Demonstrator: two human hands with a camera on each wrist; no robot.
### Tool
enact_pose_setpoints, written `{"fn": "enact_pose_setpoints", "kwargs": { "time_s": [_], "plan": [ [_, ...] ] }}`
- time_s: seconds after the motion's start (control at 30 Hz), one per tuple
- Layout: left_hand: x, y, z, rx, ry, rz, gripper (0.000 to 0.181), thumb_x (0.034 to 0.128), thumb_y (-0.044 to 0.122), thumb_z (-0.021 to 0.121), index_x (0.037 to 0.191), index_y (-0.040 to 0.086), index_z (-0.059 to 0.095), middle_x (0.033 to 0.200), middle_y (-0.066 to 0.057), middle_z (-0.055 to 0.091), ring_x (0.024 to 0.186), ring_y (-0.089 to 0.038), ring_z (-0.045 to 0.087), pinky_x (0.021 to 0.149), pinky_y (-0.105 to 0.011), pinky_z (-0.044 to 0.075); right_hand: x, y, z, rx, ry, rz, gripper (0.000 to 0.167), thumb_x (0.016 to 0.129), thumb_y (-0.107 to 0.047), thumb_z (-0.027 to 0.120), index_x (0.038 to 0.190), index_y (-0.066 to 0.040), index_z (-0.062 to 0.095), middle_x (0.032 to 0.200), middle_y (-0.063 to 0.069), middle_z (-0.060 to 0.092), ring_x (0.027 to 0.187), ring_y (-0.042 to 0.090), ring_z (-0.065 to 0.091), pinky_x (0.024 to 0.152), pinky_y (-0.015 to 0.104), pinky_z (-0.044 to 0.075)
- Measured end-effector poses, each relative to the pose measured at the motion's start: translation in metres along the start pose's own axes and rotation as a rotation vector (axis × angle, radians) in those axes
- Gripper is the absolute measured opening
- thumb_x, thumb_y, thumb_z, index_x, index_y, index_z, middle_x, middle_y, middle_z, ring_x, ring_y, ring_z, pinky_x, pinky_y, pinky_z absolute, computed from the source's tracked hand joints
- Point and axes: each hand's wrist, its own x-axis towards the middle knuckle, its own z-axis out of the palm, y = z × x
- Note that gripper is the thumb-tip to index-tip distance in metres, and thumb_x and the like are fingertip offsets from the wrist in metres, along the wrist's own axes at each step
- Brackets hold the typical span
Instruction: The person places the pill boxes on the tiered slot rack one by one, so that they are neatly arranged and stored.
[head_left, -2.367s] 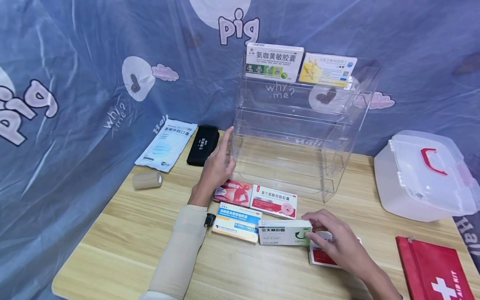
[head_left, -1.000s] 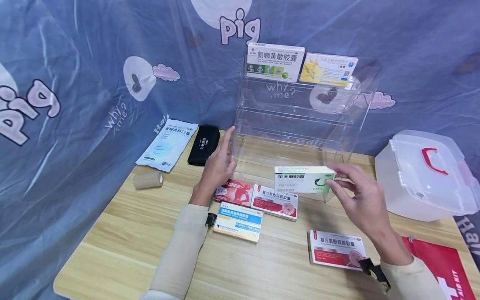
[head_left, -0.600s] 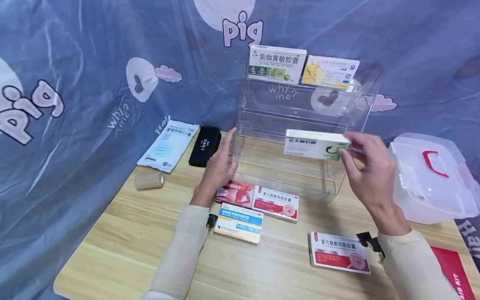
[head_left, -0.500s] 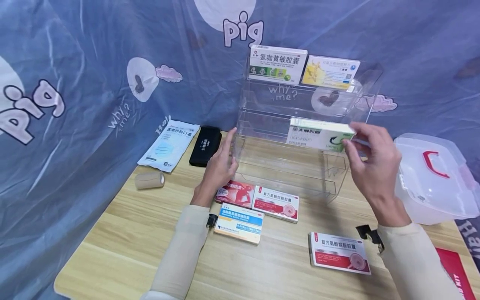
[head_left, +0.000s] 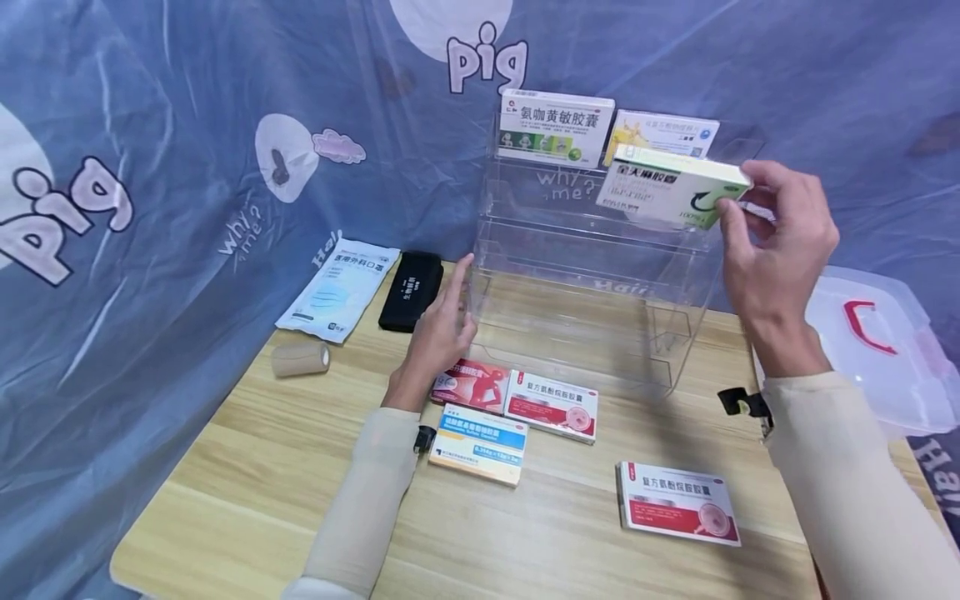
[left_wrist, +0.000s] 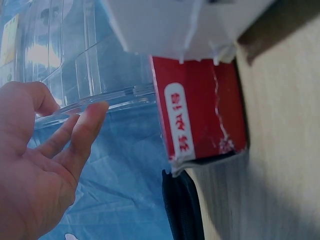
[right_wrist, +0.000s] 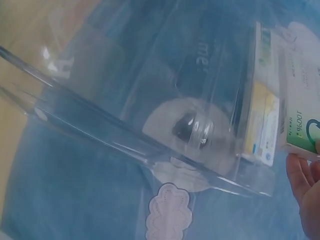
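Observation:
My right hand (head_left: pixel 783 242) pinches the right end of a white and green medicine box (head_left: pixel 671 187), held tilted before the upper part of the clear tiered rack (head_left: pixel 585 358). It overlaps the lower part of a yellow and white box (head_left: pixel 660 133) on the top tier; a white and green box (head_left: pixel 555 129) stands left of that one. In the right wrist view the held box (right_wrist: pixel 302 95) is beside the yellow and white box (right_wrist: pixel 262 120). My left hand (head_left: pixel 438 333) rests against the rack's left side, its fingers extended; the left wrist view shows the hand (left_wrist: pixel 55 155) at the rack's edge.
On the table (head_left: pixel 247 500) before the rack lie a red box (head_left: pixel 472 386), a blue and white box (head_left: pixel 480 442) and two red and white boxes (head_left: pixel 551 406), (head_left: pixel 678 504). A mask packet (head_left: pixel 337 287), black case (head_left: pixel 411 292) and tan roll (head_left: pixel 300 359) are left, a lidded bin (head_left: pixel 885 358) right.
My right hand has lifted the white and green box off the table and carried it up to the rack's upper tiers. The left hand has stayed at the rack's side.

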Motion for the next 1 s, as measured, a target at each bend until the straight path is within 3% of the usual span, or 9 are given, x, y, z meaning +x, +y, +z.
{"fn": "enact_pose_setpoints", "kwargs": {
  "time_s": [0.2, 0.47, 0.73, 0.93, 1.0],
  "plan": [
    [0.0, 0.001, 0.004, -0.006, -0.005, 0.005, 0.096, 0.0982, -0.003, 0.064, 0.173, 0.031, 0.015, 0.169, -0.011, 0.047, 0.105, -0.034, 0.072, 0.073, -0.045, 0.061, 0.02, 0.012, 0.006, -0.001, 0.034, 0.027, 0.031, 0.096, -0.003, 0.073, 0.125, -0.014, 0.077, 0.108, -0.027, 0.054, 0.104, -0.003, 0.072, 0.088, 0.01, 0.057],
    [0.0, 0.001, 0.005, 0.007, -0.008, -0.004, 0.097, 0.0983, -0.002, 0.066, 0.173, 0.033, 0.014, 0.169, -0.01, 0.047, 0.103, -0.033, 0.072, 0.072, -0.043, 0.061, 0.032, 0.024, 0.015, -0.04, -0.009, 0.07, 0.031, 0.097, -0.001, 0.072, 0.127, -0.009, 0.076, 0.108, -0.028, 0.051, 0.109, 0.0, 0.072, 0.091, 0.011, 0.057],
    [0.001, 0.0, 0.003, 0.009, -0.009, -0.016, 0.096, 0.0988, -0.001, 0.065, 0.173, 0.033, 0.014, 0.167, -0.011, 0.049, 0.111, -0.034, 0.073, 0.081, -0.047, 0.064, 0.033, 0.029, 0.031, -0.071, -0.165, 0.074, 0.034, 0.098, 0.0, 0.072, 0.132, -0.003, 0.073, 0.107, -0.028, 0.047, 0.104, -0.009, 0.064, 0.091, 0.007, 0.054],
    [0.001, 0.0, 0.002, 0.015, -0.005, -0.013, 0.096, 0.0989, -0.001, 0.065, 0.173, 0.033, 0.014, 0.167, -0.01, 0.049, 0.113, -0.034, 0.073, 0.08, -0.047, 0.063, 0.028, 0.029, 0.042, -0.134, -0.258, 0.017, 0.035, 0.098, 0.001, 0.072, 0.132, -0.004, 0.074, 0.112, -0.006, 0.06, 0.094, -0.022, 0.05, 0.087, 0.001, 0.048],
    [0.001, -0.001, 0.001, 0.015, 0.001, -0.01, 0.096, 0.0987, -0.001, 0.065, 0.173, 0.032, 0.014, 0.167, -0.011, 0.049, 0.113, -0.034, 0.073, 0.08, -0.047, 0.063, 0.027, 0.028, 0.045, -0.135, -0.264, 0.022, 0.036, 0.097, 0.002, 0.071, 0.133, -0.004, 0.074, 0.113, -0.006, 0.058, 0.094, -0.021, 0.049, 0.086, 0.0, 0.047]
  ]
}}
